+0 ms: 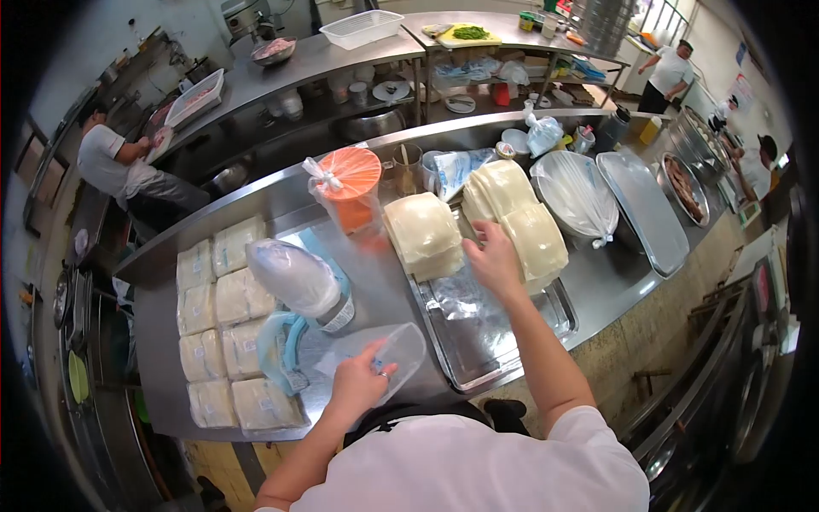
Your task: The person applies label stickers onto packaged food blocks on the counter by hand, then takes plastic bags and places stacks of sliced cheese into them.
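Observation:
Near the table's front edge, my left hand [360,380] is closed on a clear plastic bag [403,352], which spreads out beyond the fingers. My right hand [495,264] reaches over a metal tray [461,372], fingers apart and slightly bent, holding nothing I can see. Its fingertips lie between two piles of pale square sheets, which look like dough wrappers: a left stack [423,229] and a right stack [533,239]. Whether they touch either stack, I cannot tell. Left of the bag lie a roll of clear plastic bags [294,277] and blue-and-clear plastic packaging [281,350].
Several wrapped packs [243,294] cover the table's left part. Along the back stand an orange container [351,175], a glass mug [407,166] and a plastic-covered bowl [576,196]. A clear lid [641,209] lies to the right. Co-workers [128,162] stand farther off at left and right.

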Demonstrator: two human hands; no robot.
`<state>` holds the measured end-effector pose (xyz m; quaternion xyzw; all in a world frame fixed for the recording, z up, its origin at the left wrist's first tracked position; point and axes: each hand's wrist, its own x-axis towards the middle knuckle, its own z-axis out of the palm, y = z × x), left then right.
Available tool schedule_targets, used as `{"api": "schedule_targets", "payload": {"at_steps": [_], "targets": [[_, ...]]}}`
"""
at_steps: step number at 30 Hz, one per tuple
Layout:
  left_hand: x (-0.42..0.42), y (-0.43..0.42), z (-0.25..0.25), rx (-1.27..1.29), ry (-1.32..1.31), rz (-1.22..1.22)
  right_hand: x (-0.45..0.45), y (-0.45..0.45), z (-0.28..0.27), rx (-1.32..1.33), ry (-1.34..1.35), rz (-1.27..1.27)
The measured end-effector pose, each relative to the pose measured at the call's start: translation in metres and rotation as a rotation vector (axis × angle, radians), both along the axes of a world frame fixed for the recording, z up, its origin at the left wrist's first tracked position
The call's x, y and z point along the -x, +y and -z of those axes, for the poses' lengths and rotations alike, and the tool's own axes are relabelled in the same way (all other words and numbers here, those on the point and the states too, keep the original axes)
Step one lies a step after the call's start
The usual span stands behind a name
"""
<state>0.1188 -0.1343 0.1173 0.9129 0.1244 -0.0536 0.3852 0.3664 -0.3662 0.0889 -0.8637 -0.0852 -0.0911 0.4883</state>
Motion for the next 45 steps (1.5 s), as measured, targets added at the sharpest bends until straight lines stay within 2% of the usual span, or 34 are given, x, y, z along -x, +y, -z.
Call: {"api": "schedule_targets", "payload": {"at_steps": [4,7,10,14,15,19,21,24,25,30,32,34,37,39,41,45], "targets": [[0.001,-0.005,0.005,-0.026,0.011,0.009,-0.027,0.066,0.014,0.164,-0.037,-0.161],[0.005,-0.005,0.003,0.036,0.050,-0.082,-0.051,0.118,0.035,0.387,-0.072,-0.114],[0.009,0.001,0.000,-0.018,0.086,-0.111,-0.069,0.138,0.055,0.695,0.012,-0.099],[0.021,0.014,0.011,-0.028,0.158,-0.146,-0.083,0.152,0.070,0.892,0.043,-0.120],[0.024,0.016,0.013,-0.017,0.190,-0.162,-0.077,0.156,0.055,0.928,0.070,-0.147],[0.031,0.024,0.027,-0.019,0.212,-0.160,-0.069,0.180,0.059,1.038,-0.060,-0.128],[0.032,0.026,0.035,-0.025,0.129,-0.175,-0.072,0.186,0.061,1.104,-0.099,-0.130],[0.032,0.028,0.036,-0.024,0.101,-0.186,-0.079,0.187,0.056,1.141,-0.029,-0.182],[0.031,0.028,0.035,-0.020,0.104,-0.186,-0.078,0.183,0.055,1.198,-0.080,-0.215],[0.036,0.030,0.041,-0.013,0.081,-0.174,-0.075,0.183,0.042,1.143,0.051,-0.120],[0.037,0.030,0.041,-0.018,0.074,-0.172,-0.083,0.178,0.039,1.092,0.142,-0.183],[0.039,0.030,0.036,-0.015,0.073,-0.184,-0.119,0.162,0.041,1.011,0.270,-0.400],[0.045,0.033,0.034,0.005,0.087,-0.217,-0.143,0.134,-0.018,0.717,0.601,-0.366],[0.048,0.036,0.029,0.077,0.144,-0.269,-0.143,0.091,-0.035,0.224,0.647,-0.245],[0.052,0.038,0.028,0.127,0.141,-0.300,-0.193,0.026,0.036,-0.221,0.673,-0.306],[0.049,0.048,0.042,0.256,0.056,-0.349,-0.131,-0.046,0.010,-0.678,0.678,-0.337]]}}
